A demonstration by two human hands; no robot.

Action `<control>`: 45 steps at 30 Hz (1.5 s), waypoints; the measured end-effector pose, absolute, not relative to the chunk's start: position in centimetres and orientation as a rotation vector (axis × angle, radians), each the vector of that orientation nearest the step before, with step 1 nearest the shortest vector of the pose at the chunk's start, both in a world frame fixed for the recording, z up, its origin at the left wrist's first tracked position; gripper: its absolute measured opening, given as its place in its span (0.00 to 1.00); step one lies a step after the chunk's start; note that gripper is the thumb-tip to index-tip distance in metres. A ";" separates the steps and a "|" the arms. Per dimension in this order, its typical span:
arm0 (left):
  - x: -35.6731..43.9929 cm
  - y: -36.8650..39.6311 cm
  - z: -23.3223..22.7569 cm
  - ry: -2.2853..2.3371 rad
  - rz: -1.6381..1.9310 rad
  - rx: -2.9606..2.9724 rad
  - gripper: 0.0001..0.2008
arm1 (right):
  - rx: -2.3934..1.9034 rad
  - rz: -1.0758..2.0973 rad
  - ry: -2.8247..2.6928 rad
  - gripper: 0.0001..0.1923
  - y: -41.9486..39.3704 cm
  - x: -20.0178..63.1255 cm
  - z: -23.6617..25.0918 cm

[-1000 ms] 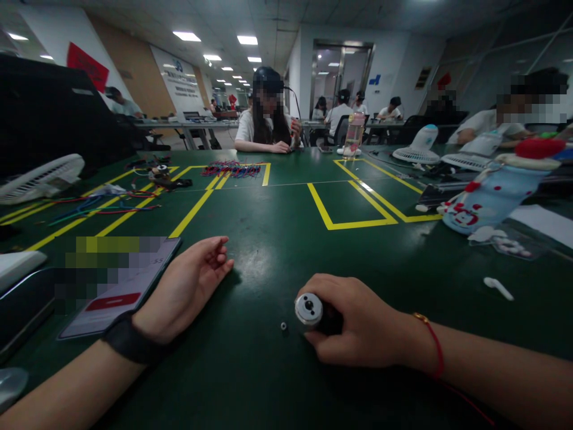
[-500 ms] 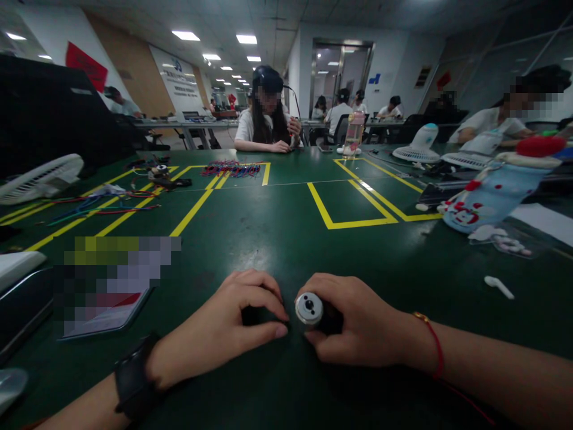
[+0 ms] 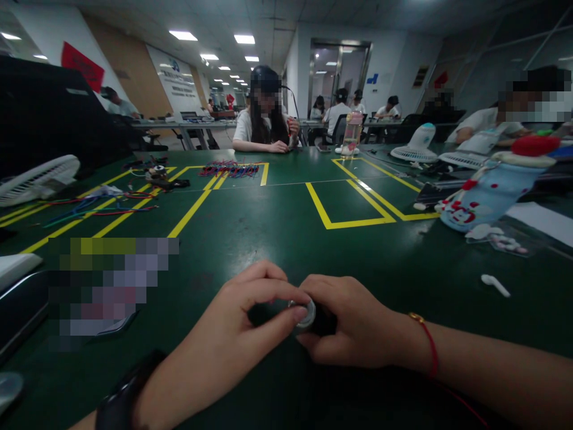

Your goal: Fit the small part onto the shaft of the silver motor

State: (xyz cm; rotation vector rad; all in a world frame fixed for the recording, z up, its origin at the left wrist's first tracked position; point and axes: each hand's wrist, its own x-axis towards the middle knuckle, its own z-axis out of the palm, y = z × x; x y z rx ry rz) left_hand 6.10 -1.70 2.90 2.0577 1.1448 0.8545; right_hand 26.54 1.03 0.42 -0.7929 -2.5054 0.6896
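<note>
STEP: left hand [image 3: 233, 334] brings pinched fingers [image 3: 286, 313] to the metal face of the small cylinder [image 3: 308, 315], near centre of the desk [image 3: 277, 227] | right hand [image 3: 358, 328] closed around cylinder body | NEXT, as I judge: fine alignment at the face | HIDDEN: what the left fingers pinch cannot be seen; cylinder body covered.

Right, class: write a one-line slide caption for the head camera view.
Right hand holds a small metal-faced cylinder on the green table while the left hand's fingertips touch its face.
</note>
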 end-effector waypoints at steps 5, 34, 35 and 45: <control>4.7 -0.8 2.3 1.242 0.906 1.841 0.11 | -0.811 0.712 -2.497 0.16 1.1 26.7 0.6; 4.8 -0.9 1.8 1.219 1.043 2.046 0.10 | -0.820 0.716 -2.485 0.14 1.0 26.7 0.6; 5.3 -1.3 2.0 1.183 1.013 2.063 0.10 | -0.811 0.706 -2.487 0.13 1.0 26.7 0.6; 4.0 -0.9 1.8 1.183 0.941 2.038 0.07 | -0.791 0.740 -2.478 0.15 1.1 26.7 0.6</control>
